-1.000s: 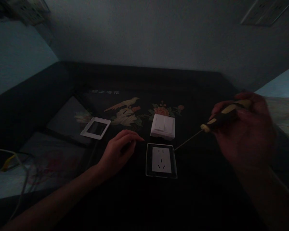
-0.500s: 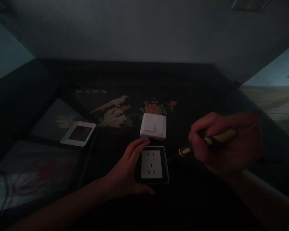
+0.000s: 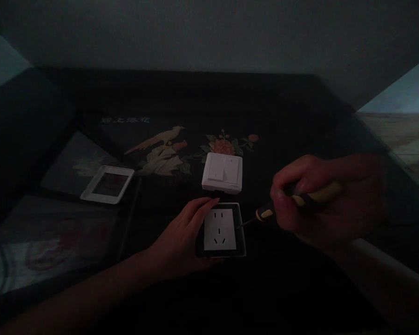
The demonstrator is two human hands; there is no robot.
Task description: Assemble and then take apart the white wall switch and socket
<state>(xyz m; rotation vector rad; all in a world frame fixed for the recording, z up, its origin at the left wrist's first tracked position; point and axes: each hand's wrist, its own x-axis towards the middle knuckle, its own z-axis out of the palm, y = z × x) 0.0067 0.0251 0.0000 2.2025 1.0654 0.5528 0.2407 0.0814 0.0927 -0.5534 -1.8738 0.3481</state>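
Note:
A wall socket (image 3: 219, 237) with a white slotted centre and a dark surround lies face up on the dark table. My left hand (image 3: 183, 237) grips it from the left, fingers over the far edge and thumb along the near edge. In my right hand (image 3: 317, 204) is a screwdriver (image 3: 266, 212) with a black and yellow handle. Its thin shaft slants down to the left, and the tip meets the socket's right side, inside the rim. Just beyond the socket sits a white two-rocker light switch (image 3: 223, 172). The screwdriver's tip is too dim to make out exactly.
A white cover frame (image 3: 108, 184) lies to the left on the tabletop. The dark table (image 3: 279, 111) bears a painted bird (image 3: 165, 135) and flowers, and meets a grey wall (image 3: 195, 37) at the back.
My left hand has moved from beside the socket to hold it. My right hand has lowered and shifted left, bringing the screwdriver tip inside the socket's right rim. The view has shifted.

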